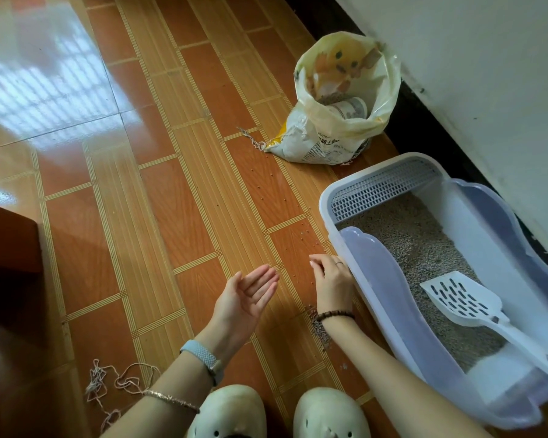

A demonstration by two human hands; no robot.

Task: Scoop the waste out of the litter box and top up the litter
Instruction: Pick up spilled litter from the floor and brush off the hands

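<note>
Left hand (250, 298) empty, palm up. Right hand (331, 281) is curled over the floor (203, 216) against the litter box's (380, 298) left wall, its hold unclear. The scoop (462, 298), apparently light, stiff plastic, lies inside, best lifted by its handle at the near end.

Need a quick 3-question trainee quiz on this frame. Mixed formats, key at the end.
1. True or false: the scoop lies inside the litter box.
2. Which hand is palm up and holding nothing? A) left hand B) right hand
3. Fill in: the cup sits inside the open ____ of litter.
Key: 1 true; 2 A; 3 bag.
</note>
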